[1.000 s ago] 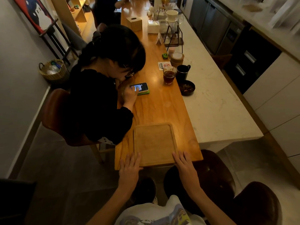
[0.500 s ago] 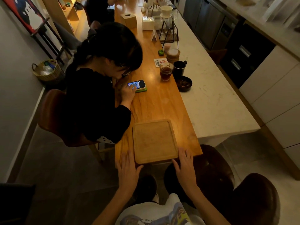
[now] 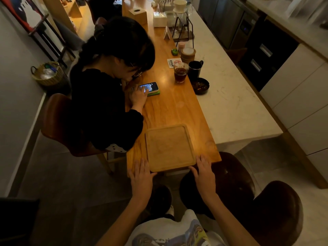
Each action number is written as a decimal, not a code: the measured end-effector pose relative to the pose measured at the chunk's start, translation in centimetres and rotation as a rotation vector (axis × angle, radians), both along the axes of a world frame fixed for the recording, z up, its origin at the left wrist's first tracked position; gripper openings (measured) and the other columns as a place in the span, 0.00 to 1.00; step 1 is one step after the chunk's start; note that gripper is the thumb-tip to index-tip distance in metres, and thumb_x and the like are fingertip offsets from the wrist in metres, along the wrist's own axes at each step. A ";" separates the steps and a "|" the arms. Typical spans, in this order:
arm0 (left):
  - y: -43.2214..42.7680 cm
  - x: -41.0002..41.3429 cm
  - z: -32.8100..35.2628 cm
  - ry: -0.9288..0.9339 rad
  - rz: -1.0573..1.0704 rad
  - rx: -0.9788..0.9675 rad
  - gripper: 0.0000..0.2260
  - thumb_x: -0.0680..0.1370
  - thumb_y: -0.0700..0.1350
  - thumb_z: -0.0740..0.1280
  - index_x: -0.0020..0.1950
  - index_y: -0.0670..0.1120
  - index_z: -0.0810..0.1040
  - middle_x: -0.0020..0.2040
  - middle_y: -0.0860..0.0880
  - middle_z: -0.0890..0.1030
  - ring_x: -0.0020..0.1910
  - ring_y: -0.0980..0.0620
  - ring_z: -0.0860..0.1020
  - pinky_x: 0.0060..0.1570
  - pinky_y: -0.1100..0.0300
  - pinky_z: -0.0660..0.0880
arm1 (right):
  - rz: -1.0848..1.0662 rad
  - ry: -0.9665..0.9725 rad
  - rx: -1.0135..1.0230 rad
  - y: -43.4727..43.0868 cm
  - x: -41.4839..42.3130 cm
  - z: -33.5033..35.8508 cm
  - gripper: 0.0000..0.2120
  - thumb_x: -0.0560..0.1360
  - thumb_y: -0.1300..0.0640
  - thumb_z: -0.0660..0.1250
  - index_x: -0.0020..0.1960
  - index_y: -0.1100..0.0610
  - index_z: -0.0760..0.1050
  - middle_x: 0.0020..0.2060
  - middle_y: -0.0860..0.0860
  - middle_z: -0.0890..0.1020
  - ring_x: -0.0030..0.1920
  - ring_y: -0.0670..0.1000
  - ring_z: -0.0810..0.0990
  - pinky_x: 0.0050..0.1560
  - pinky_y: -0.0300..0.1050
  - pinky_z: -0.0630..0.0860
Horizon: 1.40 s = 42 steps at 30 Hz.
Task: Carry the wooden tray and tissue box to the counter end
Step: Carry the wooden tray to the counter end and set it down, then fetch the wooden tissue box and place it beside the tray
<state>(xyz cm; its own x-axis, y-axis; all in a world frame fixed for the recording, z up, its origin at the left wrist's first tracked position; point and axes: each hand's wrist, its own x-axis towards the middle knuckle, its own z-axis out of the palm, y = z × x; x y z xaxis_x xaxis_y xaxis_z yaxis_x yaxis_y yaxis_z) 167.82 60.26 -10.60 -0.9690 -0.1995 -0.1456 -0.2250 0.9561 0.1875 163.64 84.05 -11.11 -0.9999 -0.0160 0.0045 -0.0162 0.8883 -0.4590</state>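
Note:
The wooden tray (image 3: 169, 148) lies empty at the near end of the wooden counter (image 3: 174, 110), its near edge slightly past the counter's end. My left hand (image 3: 142, 176) wraps the tray's near-left corner, fingers along its side and thumb on the near edge. My right hand (image 3: 204, 174) holds the near-right corner the same way. A wooden tissue box (image 3: 138, 15) stands far down the counter, with a white box (image 3: 159, 19) to its right.
A seated person (image 3: 106, 103) leans over a phone (image 3: 149, 87) on the left. A glass of dark drink (image 3: 180, 72), a black mug (image 3: 195, 68) and a black bowl (image 3: 202, 85) stand mid-counter. Beyond them is a dripper stand (image 3: 182, 23). Brown stools (image 3: 230, 183) sit below my right arm.
The tray has slid a little towards me, so its near edge now overhangs the counter's end. Both hands stayed at its near corners.

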 end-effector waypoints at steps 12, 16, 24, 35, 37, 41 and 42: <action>-0.4 -0.3 1.7 -0.051 0.144 0.243 0.18 0.80 0.49 0.65 0.69 0.47 0.70 0.65 0.45 0.77 0.66 0.43 0.73 0.65 0.36 0.70 | -0.084 -0.195 -0.379 0.6 0.0 2.6 0.34 0.77 0.49 0.68 0.78 0.57 0.59 0.76 0.55 0.63 0.77 0.52 0.59 0.74 0.47 0.61; -0.7 -0.6 3.6 -0.017 0.132 0.412 0.08 0.80 0.50 0.65 0.58 0.50 0.74 0.47 0.51 0.77 0.48 0.50 0.77 0.51 0.45 0.79 | -0.137 -0.314 -0.489 1.4 -1.0 5.2 0.37 0.77 0.44 0.66 0.79 0.54 0.55 0.74 0.55 0.68 0.72 0.55 0.68 0.70 0.51 0.67; 0.3 0.5 5.1 -0.141 0.094 0.277 0.15 0.79 0.51 0.66 0.65 0.50 0.72 0.60 0.49 0.78 0.60 0.48 0.76 0.63 0.43 0.73 | -0.003 -0.412 -0.303 2.4 -1.4 7.0 0.32 0.78 0.40 0.62 0.77 0.52 0.61 0.71 0.52 0.73 0.68 0.53 0.73 0.67 0.52 0.71; -6.3 8.7 12.3 -0.033 0.435 0.255 0.17 0.83 0.54 0.59 0.41 0.46 0.76 0.40 0.47 0.77 0.42 0.45 0.76 0.43 0.52 0.71 | 0.364 -0.335 -0.401 -5.5 0.2 9.7 0.17 0.82 0.48 0.60 0.37 0.52 0.75 0.31 0.49 0.78 0.33 0.47 0.76 0.37 0.46 0.71; -8.6 10.8 13.3 0.005 0.547 0.258 0.17 0.83 0.54 0.59 0.36 0.49 0.73 0.38 0.47 0.77 0.41 0.44 0.77 0.43 0.52 0.71 | 0.449 -0.406 -0.402 -9.9 1.1 10.2 0.18 0.82 0.47 0.59 0.35 0.49 0.72 0.29 0.47 0.76 0.30 0.46 0.75 0.36 0.47 0.72; -14.4 15.8 14.8 0.040 0.688 0.173 0.16 0.82 0.53 0.60 0.38 0.48 0.77 0.38 0.47 0.78 0.44 0.42 0.80 0.41 0.53 0.70 | 0.710 -0.463 -0.327 -19.7 3.6 12.3 0.18 0.83 0.47 0.56 0.37 0.52 0.71 0.29 0.48 0.75 0.30 0.47 0.75 0.35 0.44 0.73; -16.2 16.6 15.4 0.039 0.698 0.124 0.16 0.82 0.53 0.60 0.40 0.47 0.79 0.40 0.46 0.80 0.45 0.42 0.81 0.41 0.54 0.69 | 0.770 -0.423 -0.294 -22.4 4.1 13.0 0.19 0.83 0.47 0.55 0.37 0.54 0.73 0.30 0.50 0.75 0.30 0.48 0.75 0.35 0.45 0.72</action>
<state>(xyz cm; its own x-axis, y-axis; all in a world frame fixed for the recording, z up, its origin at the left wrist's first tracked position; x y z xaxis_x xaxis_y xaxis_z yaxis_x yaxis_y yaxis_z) 184.47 44.03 4.85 -0.6260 -0.7598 -0.1755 -0.7682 0.5622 0.3064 167.70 61.65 1.89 -0.6334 -0.7325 -0.2495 -0.3328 0.5489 -0.7668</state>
